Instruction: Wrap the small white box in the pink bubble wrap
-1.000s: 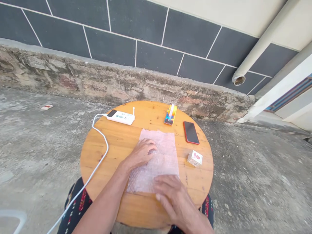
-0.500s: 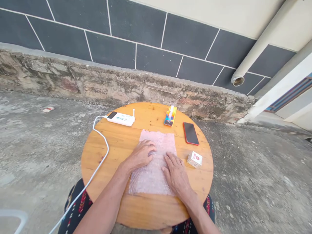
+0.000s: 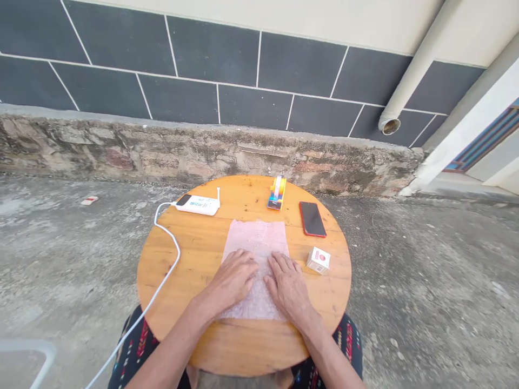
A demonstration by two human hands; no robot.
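Observation:
A sheet of pinkish bubble wrap (image 3: pixel 259 237) lies flat on the round wooden table (image 3: pixel 174 292) in front of me. My left hand (image 3: pixel 235 273) rests on its left side, palm down, with the fingers loosely stretched out. On the sheet's right side my right hand (image 3: pixel 287 281) lies flat, fingers somewhat spread and pointing away from me. Neither hand has anything in its grasp. Close to my right hand stands a small white box (image 3: pixel 318 260) with red print.
A white device (image 3: pixel 198 205) with a white cable (image 3: pixel 175 259) lies at the table's back left. At the back stands a yellow and blue tape dispenser (image 3: pixel 277 193). A red-edged phone (image 3: pixel 312 219) lies on the right. Beyond the table is a stone wall base (image 3: pixel 182 154).
My left hand has drawn back a little toward me over the bubble wrap, its fingers straighter. The right hand stays about where it was. The camera view has tilted slightly.

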